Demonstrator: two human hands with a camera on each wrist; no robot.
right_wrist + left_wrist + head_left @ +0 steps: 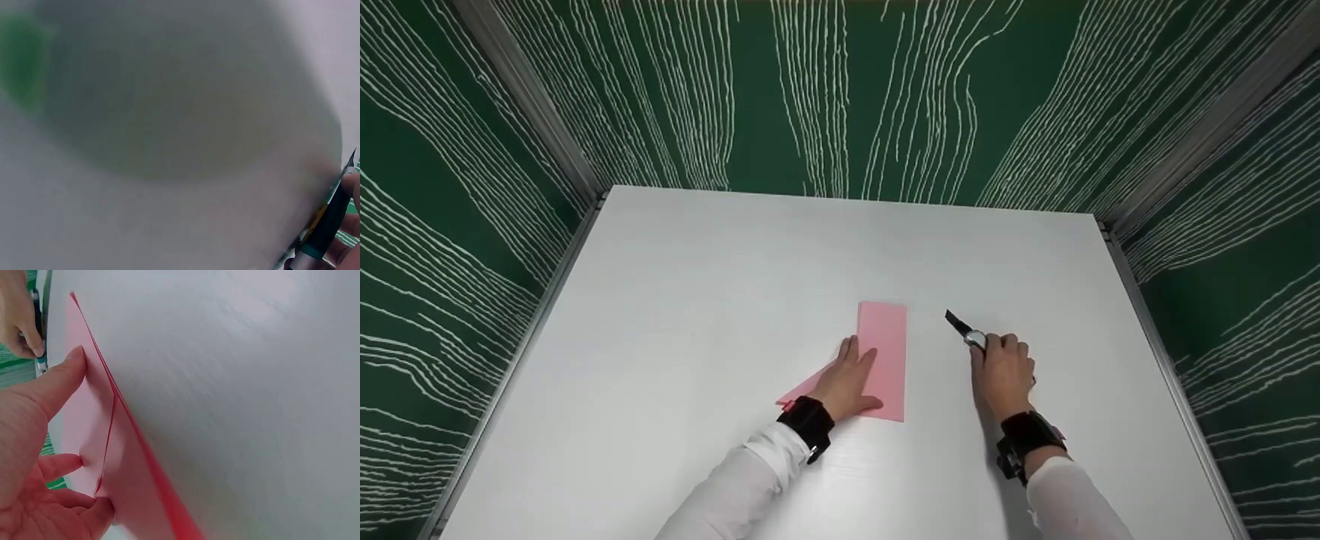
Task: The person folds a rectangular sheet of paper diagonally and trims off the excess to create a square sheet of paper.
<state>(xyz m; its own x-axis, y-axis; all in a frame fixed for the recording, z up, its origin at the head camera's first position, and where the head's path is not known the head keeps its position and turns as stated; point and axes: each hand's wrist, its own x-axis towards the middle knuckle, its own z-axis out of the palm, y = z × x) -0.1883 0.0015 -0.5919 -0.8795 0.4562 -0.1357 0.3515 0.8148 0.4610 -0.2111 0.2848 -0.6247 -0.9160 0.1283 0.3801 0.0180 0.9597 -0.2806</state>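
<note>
A folded sheet of pink paper (885, 330) lies on the white table, with a slanted flap reaching out to the left. My left hand (844, 384) presses on it with fingers and thumb spread. In the left wrist view, the thumb and fingertips touch the paper (93, 405) on both sides of a folded edge. To the right of the paper and apart from it, my right hand (1006, 375) grips a utility knife (958, 324), its dark tip pointing forward and left. The right wrist view shows the knife's dark handle (329, 225) in the fingers.
The white table (697, 285) extends around both hands. Green panels with pale wavy lines (825, 97) stand behind it and at both sides, with metal posts (529, 97) at the back corners.
</note>
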